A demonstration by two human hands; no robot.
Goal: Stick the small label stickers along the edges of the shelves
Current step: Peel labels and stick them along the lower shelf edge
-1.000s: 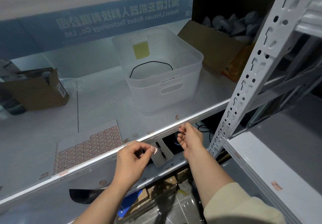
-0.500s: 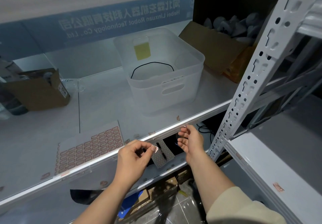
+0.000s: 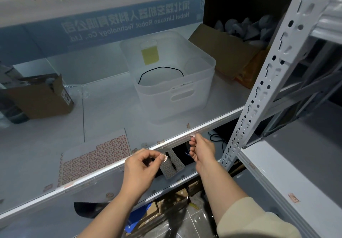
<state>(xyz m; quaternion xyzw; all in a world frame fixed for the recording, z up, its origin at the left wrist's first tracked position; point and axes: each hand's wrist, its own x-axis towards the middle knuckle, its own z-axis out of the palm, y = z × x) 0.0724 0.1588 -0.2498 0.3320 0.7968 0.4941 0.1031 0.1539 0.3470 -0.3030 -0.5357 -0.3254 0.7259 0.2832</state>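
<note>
White metal racking (image 3: 273, 82) with a perforated upright is standing before me. A blue banner (image 3: 114, 24) with mirrored lettering is hanging behind it. Glossy grey floor tiles (image 3: 194, 224) are showing below. Soft light is falling evenly across everything I am facing.

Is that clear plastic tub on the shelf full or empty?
Nearly empty: the clear tub holds only a thin black cable loop on its floor.

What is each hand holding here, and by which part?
Left hand pinches a small label sticker by one end, between thumb and forefinger. Right hand has a fingertip at the shelf edge; whether it holds anything cannot be told.
</note>
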